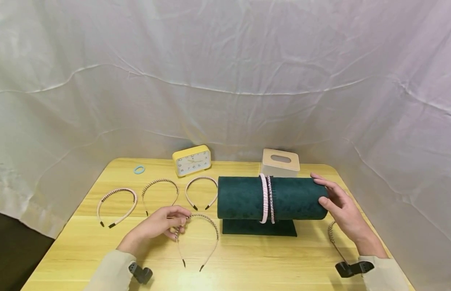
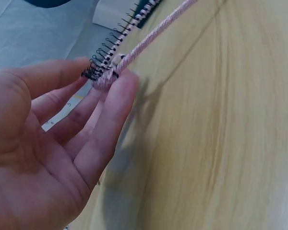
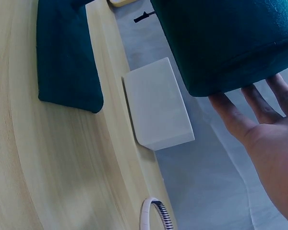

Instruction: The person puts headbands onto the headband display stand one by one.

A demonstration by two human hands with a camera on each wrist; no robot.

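My left hand (image 1: 161, 222) pinches the pink twisted headband (image 2: 156, 32) near its toothed, curved top. Its two dark-tipped ends point toward the table's near side in the head view. My right hand (image 1: 343, 206) touches the right end of the dark green velvet display roll (image 1: 243, 198), its fingers fairly straight. In the right wrist view, fingertips meet the roll's end face (image 3: 245, 72). A pale pink headband (image 1: 264, 198) and a thinner, beaded-looking headband (image 1: 271, 200) sit side by side around the roll's middle. The roll stands on a flat green base (image 1: 258, 228).
Left of the roll lie a pink headband (image 1: 134, 198), a thin twisted headband (image 1: 160, 180) and another pale headband (image 1: 201, 178). One more headband (image 1: 331, 232) is partly behind my right wrist. Behind stand a yellow clock (image 1: 192, 159), a tissue box (image 1: 280, 171) and a blue ring (image 1: 139, 169).
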